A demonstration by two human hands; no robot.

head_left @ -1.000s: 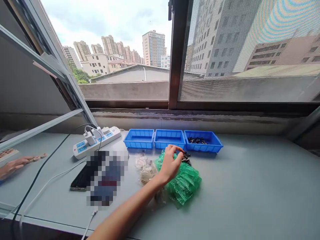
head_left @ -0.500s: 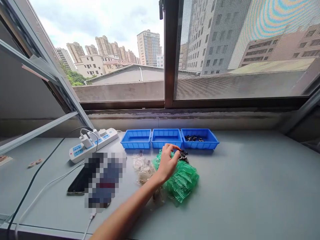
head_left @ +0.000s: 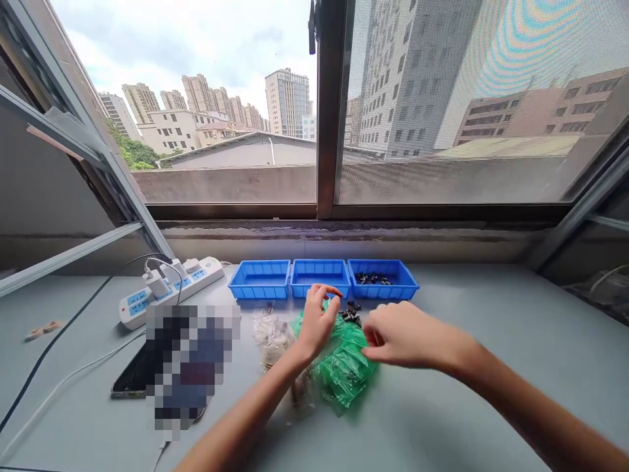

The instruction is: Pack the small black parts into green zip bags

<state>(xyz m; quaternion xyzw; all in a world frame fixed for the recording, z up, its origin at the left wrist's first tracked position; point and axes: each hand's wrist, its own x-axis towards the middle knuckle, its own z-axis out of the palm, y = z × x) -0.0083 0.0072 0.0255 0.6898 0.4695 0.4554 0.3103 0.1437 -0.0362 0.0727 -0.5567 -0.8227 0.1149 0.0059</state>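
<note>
My left hand (head_left: 317, 324) hovers over a pile of green plastic bags (head_left: 346, 370), fingers bent and a small gap between them and the thumb. Nothing shows in it. To its right, my right hand (head_left: 398, 334) is above the pile's right edge, its fingers loosely curled and the thumb apart; I see nothing held. Small black parts (head_left: 350, 313) lie between the hands, just behind the green bags. Clear plastic bags (head_left: 272, 337) with brownish contents lie left of the green pile, partly behind my left forearm.
Three blue bins stand in a row behind the pile: a left bin (head_left: 259, 292), a middle bin (head_left: 319, 290) and a right bin (head_left: 386, 292) with black parts inside. A white power strip (head_left: 171, 288), a phone (head_left: 130, 380) and cables lie at left. The window is behind.
My right hand has come in from the right to the edge of the green bags. My left hand keeps its place over the pile, its pose much the same. The view has shifted slightly.
</note>
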